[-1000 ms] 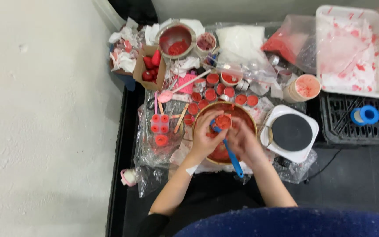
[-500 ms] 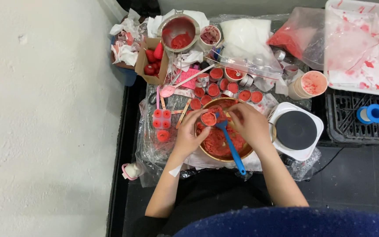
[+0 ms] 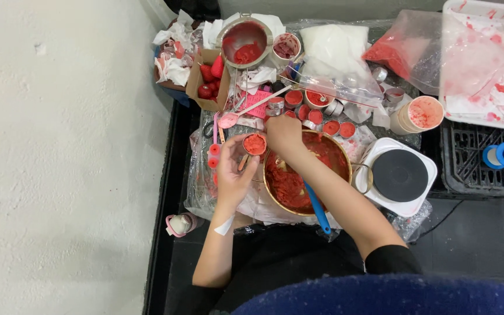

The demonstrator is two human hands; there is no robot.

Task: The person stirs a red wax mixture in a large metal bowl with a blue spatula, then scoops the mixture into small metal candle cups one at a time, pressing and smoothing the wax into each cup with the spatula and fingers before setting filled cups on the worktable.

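The left hand [image 3: 233,172] has its grip closed round a small round cup [image 3: 255,144] packed with red paste, held just left of the big bowl [image 3: 345,166], above the cluttered tabletop [image 3: 252,204]. The right hand [image 3: 284,133] pinches at the cup's far rim; whether its fingers are fully clenched I cannot tell. The cup looks light and thin-walled, probably easy to dent, and the smeared paste would likely make it slippery, so a hold on the bare sides below the rim seems safest. A blue-handled spatula [image 3: 317,207] rests in the bowl. Further out sit more filled cups [image 3: 331,127], a pink spoon [image 3: 228,120] and a white hotplate [image 3: 399,175]
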